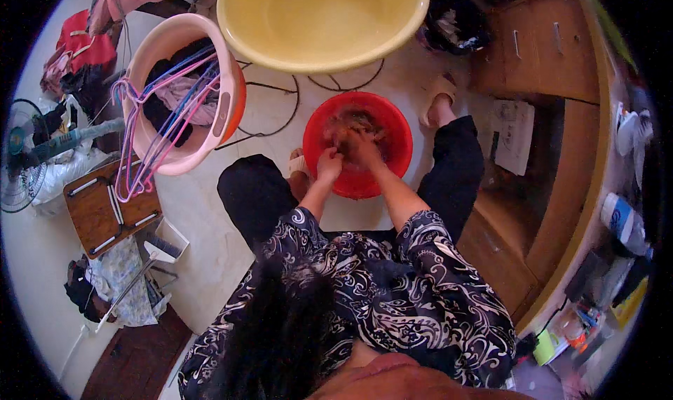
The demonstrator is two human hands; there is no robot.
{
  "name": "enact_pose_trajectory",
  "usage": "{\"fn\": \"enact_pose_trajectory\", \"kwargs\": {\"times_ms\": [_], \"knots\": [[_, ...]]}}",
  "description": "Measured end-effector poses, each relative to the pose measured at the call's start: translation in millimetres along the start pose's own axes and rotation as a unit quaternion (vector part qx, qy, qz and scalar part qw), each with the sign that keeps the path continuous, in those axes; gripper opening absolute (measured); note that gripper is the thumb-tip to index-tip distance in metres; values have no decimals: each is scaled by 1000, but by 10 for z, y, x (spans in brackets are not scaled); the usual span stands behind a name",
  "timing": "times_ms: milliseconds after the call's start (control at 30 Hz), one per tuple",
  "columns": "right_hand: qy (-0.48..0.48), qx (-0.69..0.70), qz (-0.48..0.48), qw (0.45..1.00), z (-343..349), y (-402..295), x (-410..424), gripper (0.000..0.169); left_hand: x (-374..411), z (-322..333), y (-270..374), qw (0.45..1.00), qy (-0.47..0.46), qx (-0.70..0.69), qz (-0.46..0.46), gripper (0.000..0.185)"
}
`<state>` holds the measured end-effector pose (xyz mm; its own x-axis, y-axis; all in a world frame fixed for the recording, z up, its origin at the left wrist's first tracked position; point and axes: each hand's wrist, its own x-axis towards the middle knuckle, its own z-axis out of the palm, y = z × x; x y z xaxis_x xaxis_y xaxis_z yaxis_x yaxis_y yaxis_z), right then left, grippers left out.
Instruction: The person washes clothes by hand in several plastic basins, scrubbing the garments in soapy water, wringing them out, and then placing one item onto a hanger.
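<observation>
A round red plastic basin (400, 137) sits on the floor between my feet. Inside it lies a bunched, dark, mottled cloth (351, 122), blurred enough that its shape cannot be made out. My left hand (330, 164) is over the basin's near left side, its fingers pinched on the cloth's near edge. To the right of it, my right hand (365, 148) reaches into the middle of the basin against the cloth. That hand is blurred, and its fingertips are hard to separate from the fabric.
Beyond the basin is a large yellow tub (326, 66). A pink tub (184, 160) at left holds clothes, with several plastic hangers (181, 105) across it. A folding table (113, 205) and dustpan (168, 242) lie left. At right stand a black bin (457, 24) and wooden cabinet (547, 58).
</observation>
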<state>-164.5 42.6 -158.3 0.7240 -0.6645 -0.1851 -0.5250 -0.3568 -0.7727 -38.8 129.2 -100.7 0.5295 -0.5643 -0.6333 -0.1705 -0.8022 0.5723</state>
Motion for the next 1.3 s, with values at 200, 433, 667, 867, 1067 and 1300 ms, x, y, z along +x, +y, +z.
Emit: {"fn": "enact_pose_trajectory", "kwargs": {"times_ms": [200, 433, 667, 867, 1067, 1300], "knots": [[-122, -229, 231, 938, 297, 466, -195, 55, -41, 9, -347, 986, -48, 131, 88, 35], [-9, -131, 79, 988, 554, 117, -257, 40, -61, -43, -204, 985, -84, 147, 33, 39], [29, 276, 173, 945, -418, -283, 3, 29, 215, 56, -197, 913, -123, -330, -207, 57], [-3, 351, 119, 929, -1334, -1311, -347, 30, -6, -109, 461, 848, -226, -458, -144, 50], [134, 293, 40, 946, -1678, -1585, -627, 25, -442, -340, 975, 941, 73, -300, 135, 16], [32, -65, 260, 963, -1144, -846, -232, 33, 249, -134, 146, 955, 214, -164, 125, 24]]}}
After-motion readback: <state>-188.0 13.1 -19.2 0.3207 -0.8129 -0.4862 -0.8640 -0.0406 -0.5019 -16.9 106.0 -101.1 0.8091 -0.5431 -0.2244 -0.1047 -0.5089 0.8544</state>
